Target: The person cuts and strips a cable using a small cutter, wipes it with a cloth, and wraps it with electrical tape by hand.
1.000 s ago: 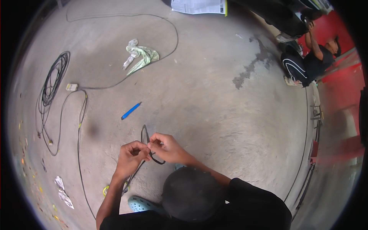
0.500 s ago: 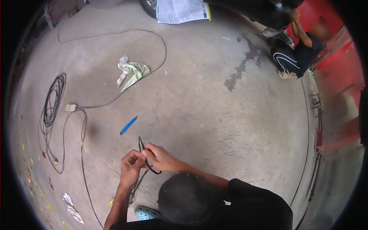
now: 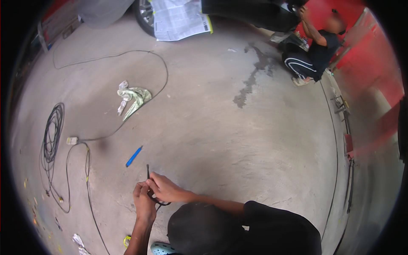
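Low in the view, my left hand (image 3: pixel 144 202) and my right hand (image 3: pixel 163 188) meet, fingertips close together. Both are closed on a thin black cable (image 3: pixel 160 202), which sticks up above the fingers and curves out below them. The exact grip of the fingertips is too small to make out. A blue pen-like tool (image 3: pixel 134 156) lies on the concrete floor, up and to the left of my hands. Below my left hand, a yellow ring-shaped thing (image 3: pixel 127 241) shows beside the forearm.
A coiled cable (image 3: pixel 53 134) and a white connector box (image 3: pixel 72 140) lie at the left. A crumpled cloth (image 3: pixel 137 100) rests on the floor. Paper (image 3: pixel 180 19) covers part of a wheel (image 3: pixel 145 16). Another person (image 3: pixel 312 51) crouches at the upper right.
The view has tilted up, so floor items appear lower and more of the wheel shows. My hands remain together; the cable piece above them now looks narrower and more upright.
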The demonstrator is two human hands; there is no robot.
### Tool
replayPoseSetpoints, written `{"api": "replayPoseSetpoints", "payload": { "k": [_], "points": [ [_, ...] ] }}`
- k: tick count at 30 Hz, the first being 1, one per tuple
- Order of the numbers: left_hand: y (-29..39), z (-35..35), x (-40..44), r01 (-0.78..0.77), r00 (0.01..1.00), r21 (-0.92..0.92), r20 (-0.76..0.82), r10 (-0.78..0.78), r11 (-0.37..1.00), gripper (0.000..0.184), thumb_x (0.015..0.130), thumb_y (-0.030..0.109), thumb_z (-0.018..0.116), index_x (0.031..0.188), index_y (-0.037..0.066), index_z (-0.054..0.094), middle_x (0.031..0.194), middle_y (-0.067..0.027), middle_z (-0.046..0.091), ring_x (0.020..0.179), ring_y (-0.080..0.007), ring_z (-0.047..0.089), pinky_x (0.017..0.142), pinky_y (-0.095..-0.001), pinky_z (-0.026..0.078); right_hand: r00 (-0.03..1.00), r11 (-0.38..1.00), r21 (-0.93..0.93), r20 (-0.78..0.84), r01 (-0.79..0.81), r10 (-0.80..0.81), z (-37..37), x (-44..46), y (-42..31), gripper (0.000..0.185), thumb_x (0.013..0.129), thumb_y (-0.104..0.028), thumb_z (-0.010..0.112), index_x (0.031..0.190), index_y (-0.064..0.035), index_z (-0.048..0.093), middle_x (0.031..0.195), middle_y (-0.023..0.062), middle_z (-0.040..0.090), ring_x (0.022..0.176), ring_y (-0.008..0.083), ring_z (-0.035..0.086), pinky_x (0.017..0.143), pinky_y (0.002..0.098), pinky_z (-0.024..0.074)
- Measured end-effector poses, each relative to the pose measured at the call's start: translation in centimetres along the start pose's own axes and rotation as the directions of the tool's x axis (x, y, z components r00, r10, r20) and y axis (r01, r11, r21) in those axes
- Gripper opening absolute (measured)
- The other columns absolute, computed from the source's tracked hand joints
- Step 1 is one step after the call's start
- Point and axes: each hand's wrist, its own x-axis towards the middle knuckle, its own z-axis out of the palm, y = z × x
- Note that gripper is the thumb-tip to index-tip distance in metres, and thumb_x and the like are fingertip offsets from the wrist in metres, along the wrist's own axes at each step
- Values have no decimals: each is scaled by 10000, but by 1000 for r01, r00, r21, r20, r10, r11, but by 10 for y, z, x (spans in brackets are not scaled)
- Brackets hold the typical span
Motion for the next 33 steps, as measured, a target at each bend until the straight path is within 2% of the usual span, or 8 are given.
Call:
{"api": "replayPoseSetpoints", "payload": {
  "k": [2, 5, 6, 12, 14, 21, 24, 33],
  "points": [
    [5, 4, 2, 9, 998, 14, -59, -8, 1000, 120, 1002, 167, 468, 949, 97, 550, 912, -15, 598, 796, -116, 610, 582, -313, 548, 993, 994, -43, -44, 103, -105, 10, 1, 16, 245, 1046, -204, 511, 962, 15, 440, 763, 205, 576, 627, 283, 600, 576, 425, 478],
    [16, -11, 14, -31, 997, -74, -79, 25, 997, 129, 996, 180, 441, 928, 109, 525, 904, -31, 575, 670, -140, 572, 481, -284, 529, 987, 950, 287, 131, -126, 91, 10, -7, 4, 126, 1037, -77, 480, 978, 15, 418, 852, 110, 573, 764, 130, 613, 681, 328, 562],
    [20, -8, 9, 12, 1000, -64, -19, -13, 998, 152, 1024, 210, 452, 931, 106, 511, 902, -41, 553, 643, -148, 552, 460, -284, 527, 979, 794, 572, 124, -205, 163, 14, -11, -1, 133, 1037, -93, 484, 972, 8, 426, 815, 91, 573, 749, 108, 590, 660, 317, 528],
    [28, -1, -10, 103, 979, -19, 180, -97, 995, 208, 1067, 293, 497, 950, 122, 516, 823, 8, 505, 555, -67, 416, 450, -223, 346, 997, 968, 245, -45, -54, 67, -12, -13, 1, 206, 1011, -163, 557, 887, 1, 547, 707, 13, 520, 661, 80, 514, 547, 281, 419],
    [28, 0, -10, 129, 968, 11, 216, -129, 992, 148, 1056, 244, 540, 960, 130, 535, 739, 42, 474, 536, -30, 329, 460, -203, 243, 997, 946, 323, -66, -23, 46, -7, -10, 4, 237, 1012, -194, 566, 855, -17, 578, 694, 2, 507, 645, 67, 488, 551, 270, 402],
    [39, -4, -7, -53, 986, 38, 160, 46, 998, 95, 1040, 154, 556, 987, 76, 560, 744, 18, 502, 524, -19, 328, 446, -202, 271, 961, 754, 596, 180, -276, 209, -23, -7, -19, 236, 1021, -264, 571, 878, -78, 604, 720, -51, 478, 673, 78, 481, 636, 281, 425],
    [33, 2, -11, -138, 978, 140, 178, 112, 981, 98, 1032, 145, 563, 978, 63, 566, 756, -1, 537, 522, -36, 385, 425, -214, 318, 899, 386, 817, 344, -428, 270, -23, -4, -14, 317, 1038, -359, 541, 856, -102, 578, 701, -47, 452, 658, 105, 465, 649, 286, 416],
    [31, -4, -4, -30, 997, -45, 69, 33, 999, 138, 1028, 179, 563, 950, 67, 587, 763, 6, 516, 566, -73, 441, 442, -244, 355, 898, -10, 906, 422, -424, 124, -6, -4, 2, 385, 1073, -418, 449, 802, -146, 478, 835, -14, 510, 734, 131, 477, 711, 340, 440]
  ]
}}
